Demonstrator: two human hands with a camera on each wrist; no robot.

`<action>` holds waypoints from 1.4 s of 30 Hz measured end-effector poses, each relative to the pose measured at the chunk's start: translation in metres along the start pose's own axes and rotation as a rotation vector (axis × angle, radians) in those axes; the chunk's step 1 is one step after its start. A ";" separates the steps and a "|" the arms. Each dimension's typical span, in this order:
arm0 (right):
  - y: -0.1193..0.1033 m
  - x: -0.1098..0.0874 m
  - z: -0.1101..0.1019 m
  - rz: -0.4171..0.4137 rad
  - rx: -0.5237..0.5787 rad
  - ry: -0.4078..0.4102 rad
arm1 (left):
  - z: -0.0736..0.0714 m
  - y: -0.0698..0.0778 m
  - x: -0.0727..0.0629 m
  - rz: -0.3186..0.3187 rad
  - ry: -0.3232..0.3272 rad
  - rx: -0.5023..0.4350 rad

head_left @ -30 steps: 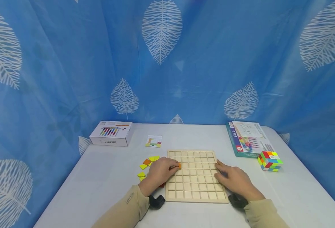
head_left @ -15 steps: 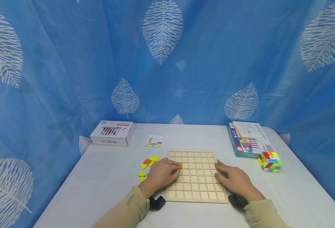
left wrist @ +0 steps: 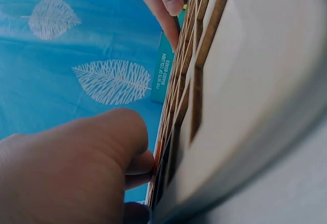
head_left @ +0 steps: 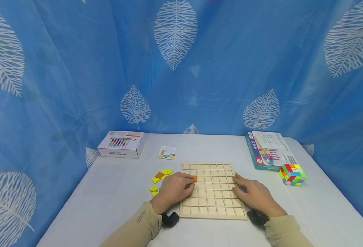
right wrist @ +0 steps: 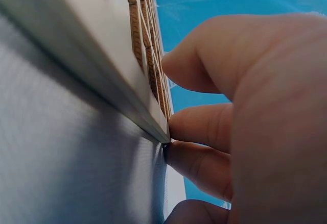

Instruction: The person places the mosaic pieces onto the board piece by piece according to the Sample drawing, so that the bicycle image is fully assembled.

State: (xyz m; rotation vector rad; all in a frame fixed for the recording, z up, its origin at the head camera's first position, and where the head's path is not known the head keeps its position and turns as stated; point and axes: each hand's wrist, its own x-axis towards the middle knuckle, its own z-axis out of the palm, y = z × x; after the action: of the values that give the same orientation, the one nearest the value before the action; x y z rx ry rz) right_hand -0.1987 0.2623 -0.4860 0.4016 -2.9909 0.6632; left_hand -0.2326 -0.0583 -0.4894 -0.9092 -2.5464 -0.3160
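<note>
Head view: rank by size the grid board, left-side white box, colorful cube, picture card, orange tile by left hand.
Grid board
White box
Colorful cube
Picture card
Orange tile, partly covered by the left hand

And here come the sleeves: a left sleeve point(head_left: 132, 224) in beige cloth, creased towards the cuff, with small dark lettering slanting along the forearm, "Let's" at the start and the rest too small to read surely! Over to the right sleeve point(head_left: 287, 231), same beige, rumpled at its cuff. Now the wrists: a chunky black left wrist piece point(head_left: 170, 220), curved like a hook, and a rounded black right wrist piece point(head_left: 257, 218) just by the cuff. Both hands bare, left point(head_left: 176, 187) and right point(head_left: 256, 195)!
</note>
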 end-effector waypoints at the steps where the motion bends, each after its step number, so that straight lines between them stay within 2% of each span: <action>1: 0.000 0.000 0.000 0.002 0.001 -0.001 | 0.000 0.000 0.000 -0.001 -0.001 -0.001; 4: 0.000 0.000 0.000 0.006 0.003 -0.005 | 0.001 0.000 0.000 -0.032 -0.007 -0.014; 6: 0.000 0.000 0.000 0.007 0.005 -0.006 | -0.001 -0.002 0.001 -0.104 -0.002 -0.040; 8: 0.000 0.000 0.000 0.005 0.007 -0.007 | -0.003 -0.007 0.001 -0.236 0.009 -0.084; 12: 0.000 0.001 0.000 0.000 0.009 -0.009 | -0.009 -0.023 0.003 -0.576 0.019 -0.175; 13: 0.000 0.002 0.000 -0.002 0.008 -0.010 | -0.010 -0.029 0.003 -0.645 0.018 -0.190; 14: 0.000 0.002 0.000 -0.003 0.008 -0.008 | -0.010 -0.034 0.003 -0.699 0.005 -0.194; 16: 0.000 0.002 0.001 -0.005 0.007 -0.007 | -0.009 -0.044 0.000 -0.762 -0.020 -0.207; 18: 0.000 0.002 0.001 -0.006 0.006 -0.005 | -0.007 -0.049 -0.002 -0.783 -0.044 -0.201; 21: 0.000 0.003 0.001 -0.003 0.006 -0.007 | -0.005 -0.050 -0.005 -0.777 -0.073 -0.179; 27: 0.000 0.003 0.002 -0.002 0.011 -0.004 | -0.005 -0.049 -0.009 -0.762 -0.070 -0.159; 34: 0.001 0.002 0.004 0.003 0.013 -0.012 | -0.012 -0.042 -0.013 -0.718 -0.208 -0.128; 38: 0.001 0.001 0.002 0.015 0.012 -0.006 | -0.013 -0.041 -0.012 -0.698 -0.196 -0.142; 42: 0.001 -0.001 0.003 0.032 0.016 -0.015 | -0.011 -0.040 -0.014 -0.712 -0.173 -0.150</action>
State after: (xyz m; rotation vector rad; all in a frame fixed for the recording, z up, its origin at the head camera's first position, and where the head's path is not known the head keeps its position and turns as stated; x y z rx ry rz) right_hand -0.1982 0.2622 -0.4888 0.3616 -3.0145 0.6900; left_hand -0.2457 -0.1000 -0.4889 -0.0326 -2.9624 -0.6607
